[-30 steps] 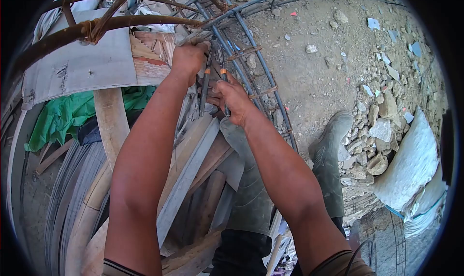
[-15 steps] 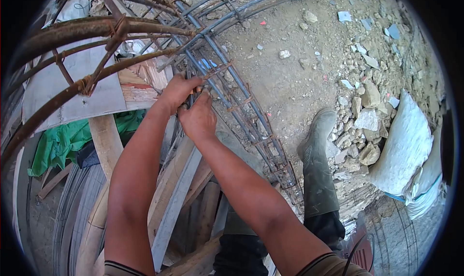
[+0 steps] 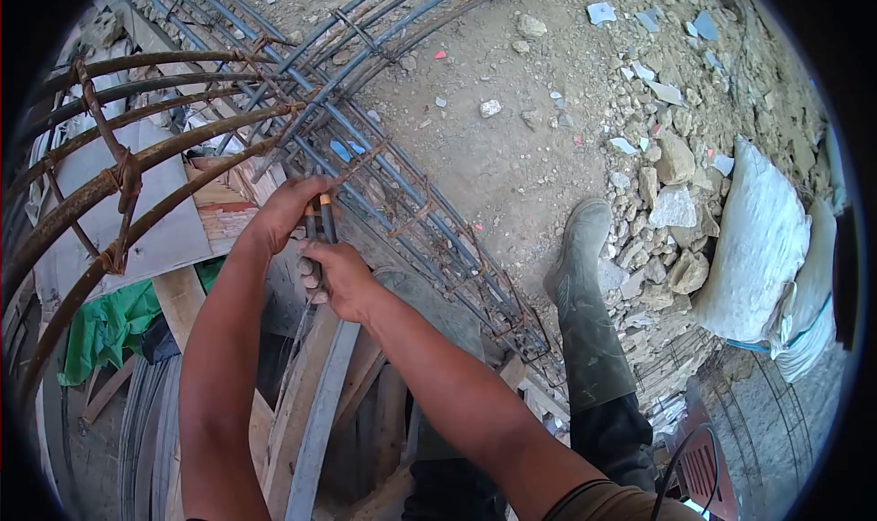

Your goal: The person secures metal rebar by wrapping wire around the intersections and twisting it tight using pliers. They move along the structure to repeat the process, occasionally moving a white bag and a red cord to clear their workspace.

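Note:
My left hand [image 3: 290, 212] is closed around the upper part of a dark-handled tool [image 3: 320, 221] that has orange parts near its top. Just below it, my right hand [image 3: 336, 279] has its fingers wrapped round thin dark rods or handles; what exactly they are is hard to make out. Both hands are beside the long rebar cage [image 3: 416, 215], whose blue-grey bars are joined by rusty stirrups. Rusty curved bars [image 3: 164, 147] arch over from the left and meet the cage above my hands.
Wooden boards [image 3: 306, 402], a green sheet [image 3: 114, 325] and bundled wire [image 3: 142, 421] lie at lower left. A boot [image 3: 585, 265] stands on the dirt. Rubble [image 3: 676, 206] and white sacks [image 3: 754, 238] are at right. A red slotted object [image 3: 708, 475] is at lower right.
The view has shifted, so the cage and ground appear further left. My hands are lower and further left in view, and more of the tool now shows between them.

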Motion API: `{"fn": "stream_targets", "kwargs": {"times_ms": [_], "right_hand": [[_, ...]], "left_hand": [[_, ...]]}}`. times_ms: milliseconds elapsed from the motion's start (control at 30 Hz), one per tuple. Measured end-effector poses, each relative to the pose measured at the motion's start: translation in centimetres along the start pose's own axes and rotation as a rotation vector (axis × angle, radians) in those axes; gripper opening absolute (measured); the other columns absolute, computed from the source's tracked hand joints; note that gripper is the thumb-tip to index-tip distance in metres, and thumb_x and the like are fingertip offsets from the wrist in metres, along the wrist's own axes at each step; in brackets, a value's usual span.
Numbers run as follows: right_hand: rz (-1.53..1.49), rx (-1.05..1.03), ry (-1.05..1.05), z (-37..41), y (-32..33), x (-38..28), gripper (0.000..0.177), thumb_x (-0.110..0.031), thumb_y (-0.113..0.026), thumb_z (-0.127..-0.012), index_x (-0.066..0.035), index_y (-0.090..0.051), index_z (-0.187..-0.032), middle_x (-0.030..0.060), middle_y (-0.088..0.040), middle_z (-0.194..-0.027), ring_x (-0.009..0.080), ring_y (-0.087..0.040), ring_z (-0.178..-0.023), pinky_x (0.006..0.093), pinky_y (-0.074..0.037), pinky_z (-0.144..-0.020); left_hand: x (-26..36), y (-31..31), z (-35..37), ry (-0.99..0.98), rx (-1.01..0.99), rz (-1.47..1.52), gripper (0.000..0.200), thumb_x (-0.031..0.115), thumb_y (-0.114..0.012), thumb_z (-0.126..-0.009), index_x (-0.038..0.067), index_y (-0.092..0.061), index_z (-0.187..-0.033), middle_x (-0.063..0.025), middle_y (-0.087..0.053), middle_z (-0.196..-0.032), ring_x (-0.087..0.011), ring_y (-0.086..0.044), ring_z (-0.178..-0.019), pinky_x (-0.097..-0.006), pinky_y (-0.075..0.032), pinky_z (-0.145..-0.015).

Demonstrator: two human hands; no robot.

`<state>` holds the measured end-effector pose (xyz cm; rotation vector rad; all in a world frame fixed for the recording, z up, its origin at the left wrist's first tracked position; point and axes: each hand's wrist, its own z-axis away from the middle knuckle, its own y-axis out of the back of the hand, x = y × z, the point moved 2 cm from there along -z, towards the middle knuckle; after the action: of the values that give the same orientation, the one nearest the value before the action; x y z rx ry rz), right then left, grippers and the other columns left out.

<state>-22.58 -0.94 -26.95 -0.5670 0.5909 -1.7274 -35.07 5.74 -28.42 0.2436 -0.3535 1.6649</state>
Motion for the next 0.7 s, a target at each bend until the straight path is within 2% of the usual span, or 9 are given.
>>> {"fn": "stream_targets", "kwargs": {"times_ms": [67,167,233,267,367,500,567,633,700], "right_hand": [[1.011,0.752,0.305,0.1,-0.5,-0.2,0.038,-0.023,-0.068,-0.085,0.001,-0.052,-0.110,0.0091,-0.063,-0.083,0.0231,-0.059,-0.064,0.0381,-0.049,-0.062],[1.150,0.842,0.231,1.6,-2.3,-0.8,0.034,-0.023,-0.068,-0.086,0.000,-0.054,-0.106,0.0102,-0.066,-0.090,0.0248,-0.065,-0.074,0.0393,-0.051,-0.065],[0.670,0.438,0.139,2.3,-0.7,-2.3,0.032,-0.025,-0.068,-0.086,-0.003,-0.056,-0.105,0.0113,-0.066,-0.096,0.0268,-0.066,-0.080,0.0410,-0.053,-0.069],[0.192,0.033,0.038,2.7,-0.6,-2.6,0.030,-0.027,-0.067,-0.087,-0.005,-0.057,-0.104,0.0123,-0.067,-0.102,0.0287,-0.068,-0.086,0.0427,-0.054,-0.073],[-0.514,-0.273,-0.201,3.4,-1.9,-3.3,0.024,-0.027,-0.067,-0.088,-0.010,-0.058,-0.102,0.0099,-0.066,-0.105,0.0270,-0.067,-0.086,0.0444,-0.053,-0.072],[0.331,0.250,0.056,0.5,0.0,-0.4,0.036,-0.030,-0.067,-0.087,-0.006,-0.053,-0.110,0.0132,-0.067,-0.101,0.0365,-0.067,-0.084,0.0479,-0.053,-0.072],[0.892,0.594,0.236,1.1,-0.9,-1.2,0.044,-0.032,-0.067,-0.086,-0.003,-0.050,-0.115,0.0154,-0.068,-0.098,0.0429,-0.067,-0.083,0.0502,-0.054,-0.072],[0.918,0.644,0.151,2.4,-1.5,-2.2,0.057,-0.034,-0.070,-0.083,0.000,-0.046,-0.121,0.0213,-0.067,-0.104,0.0490,-0.064,-0.093,0.0513,-0.052,-0.080],[0.514,0.422,0.085,3.7,-1.2,-3.7,0.056,-0.037,-0.071,-0.084,-0.004,-0.047,-0.124,0.0171,-0.066,-0.102,0.0393,-0.065,-0.093,0.0472,-0.052,-0.079]], "left_hand": [[0.1,-1.3,0.5,-0.051,0.098,-0.322,0.029,0.030,-0.060,-0.091,0.002,-0.067,-0.090,-0.0099,-0.068,-0.081,-0.0199,-0.064,-0.067,-0.0366,-0.052,-0.065],[-0.3,0.0,-0.9,-0.165,0.159,-0.909,0.026,0.029,-0.062,-0.090,0.003,-0.065,-0.091,-0.0114,-0.067,-0.078,-0.0247,-0.066,-0.071,-0.0397,-0.054,-0.070],[-1.0,0.5,-0.3,0.149,-0.081,0.123,0.026,0.025,-0.064,-0.091,0.000,-0.064,-0.098,-0.0135,-0.070,-0.081,-0.0249,-0.069,-0.076,-0.0367,-0.056,-0.068],[-1.2,0.7,0.0,0.150,-0.149,0.320,0.024,0.026,-0.064,-0.092,0.002,-0.062,-0.097,-0.0128,-0.070,-0.082,-0.0239,-0.069,-0.074,-0.0359,-0.057,-0.066],[-1.8,0.1,-0.6,0.126,-0.147,0.422,0.029,0.031,-0.064,-0.093,0.003,-0.061,-0.100,-0.0132,-0.070,-0.084,-0.0232,-0.069,-0.073,-0.0358,-0.057,-0.068],[-0.3,0.2,0.1,0.178,-0.159,0.143,0.035,0.034,-0.069,-0.089,0.001,-0.063,-0.098,-0.0139,-0.070,-0.086,-0.0243,-0.069,-0.078,-0.0386,-0.056,-0.070],[0.7,-0.3,0.1,-0.011,0.118,-0.639,0.037,0.033,-0.070,-0.084,-0.002,-0.065,-0.095,-0.0134,-0.070,-0.085,-0.0241,-0.069,-0.079,-0.0397,-0.054,-0.069],[1.6,-1.3,0.2,-0.097,0.125,-0.887,0.033,0.027,-0.069,-0.082,-0.004,-0.066,-0.093,-0.0118,-0.069,-0.084,-0.0220,-0.067,-0.075,-0.0394,-0.051,-0.067],[1.6,-1.1,0.2,0.106,0.085,-0.349,0.029,0.026,-0.068,-0.084,0.000,-0.066,-0.094,-0.0097,-0.067,-0.080,-0.0189,-0.062,-0.069,-0.0348,-0.050,-0.065]]}}
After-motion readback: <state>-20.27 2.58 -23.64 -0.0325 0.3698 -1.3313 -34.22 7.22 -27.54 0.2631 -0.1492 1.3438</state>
